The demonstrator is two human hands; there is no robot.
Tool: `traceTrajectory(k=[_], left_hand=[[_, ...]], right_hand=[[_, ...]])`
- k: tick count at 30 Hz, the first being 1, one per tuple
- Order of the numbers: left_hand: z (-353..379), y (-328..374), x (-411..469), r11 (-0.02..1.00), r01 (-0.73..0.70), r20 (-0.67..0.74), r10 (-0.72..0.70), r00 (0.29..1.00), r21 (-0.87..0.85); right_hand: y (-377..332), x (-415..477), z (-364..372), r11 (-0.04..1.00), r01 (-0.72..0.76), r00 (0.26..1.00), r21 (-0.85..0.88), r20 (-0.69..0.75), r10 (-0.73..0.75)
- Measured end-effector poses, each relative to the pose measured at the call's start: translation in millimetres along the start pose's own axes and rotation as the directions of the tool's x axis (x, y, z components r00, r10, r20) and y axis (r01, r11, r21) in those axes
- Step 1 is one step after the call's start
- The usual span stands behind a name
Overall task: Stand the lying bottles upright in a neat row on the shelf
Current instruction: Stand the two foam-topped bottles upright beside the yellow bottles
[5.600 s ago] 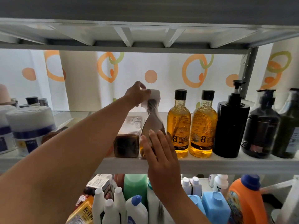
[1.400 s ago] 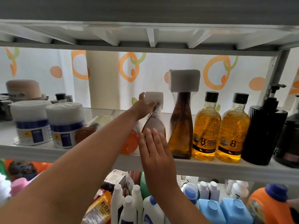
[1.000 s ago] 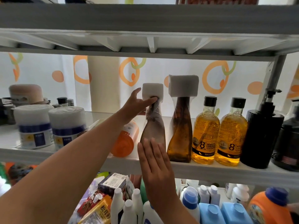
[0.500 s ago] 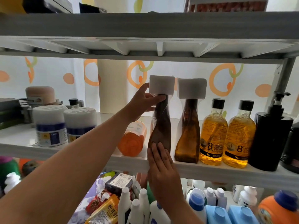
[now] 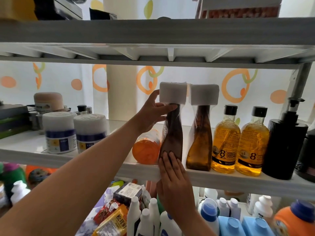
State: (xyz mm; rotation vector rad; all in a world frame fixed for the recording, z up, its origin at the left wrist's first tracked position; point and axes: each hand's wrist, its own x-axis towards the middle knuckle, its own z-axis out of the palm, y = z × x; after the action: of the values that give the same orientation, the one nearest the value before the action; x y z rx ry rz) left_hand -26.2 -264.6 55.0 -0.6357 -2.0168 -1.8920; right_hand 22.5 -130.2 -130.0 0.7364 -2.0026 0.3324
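A brown bottle with a white block cap (image 5: 172,133) stands upright on the white shelf (image 5: 238,180). My left hand (image 5: 153,114) grips its neck just under the cap. My right hand (image 5: 172,169) lies flat against its base at the shelf's front edge. A second brown bottle of the same kind (image 5: 201,138) stands right beside it. Two amber bottles with black caps (image 5: 225,140) (image 5: 252,142) and a black pump bottle (image 5: 284,145) continue the row to the right. An orange bottle (image 5: 146,150) lies on its side just left of the held one, partly behind my left arm.
Two white tubs with blue labels (image 5: 59,132) (image 5: 90,132) stand at the shelf's left. A beige jar (image 5: 48,101) and small dark-capped bottles sit behind them. Below the shelf are several white and blue bottles (image 5: 211,217) and an orange jug (image 5: 296,220).
The brown bottle in my left hand has gone from tilted to upright and now stands close beside its twin. My right hand has stayed against its base.
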Motion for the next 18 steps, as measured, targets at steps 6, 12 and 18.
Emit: traceTrajectory(k=[6, 12, 18], left_hand=[[2.0, 2.3, -0.9, 0.999, 0.014, 0.029, -0.013, 0.999, -0.033], [8.1, -0.1, -5.4, 0.998, 0.055, 0.036, -0.054, 0.998, -0.024], [6.4, -7.6, -13.7, 0.762, 0.006, 0.193, -0.172, 0.966, 0.648]], right_hand=[[1.1, 0.0, -7.2, 0.999, 0.022, 1.000, -0.033, 0.000, -0.022], [3.6, -0.3, -9.8, 0.998, 0.037, 0.999, -0.046, 0.029, -0.036], [2.3, -1.5, -9.7, 1.000, 0.022, 1.000, -0.019, 0.017, -0.022]])
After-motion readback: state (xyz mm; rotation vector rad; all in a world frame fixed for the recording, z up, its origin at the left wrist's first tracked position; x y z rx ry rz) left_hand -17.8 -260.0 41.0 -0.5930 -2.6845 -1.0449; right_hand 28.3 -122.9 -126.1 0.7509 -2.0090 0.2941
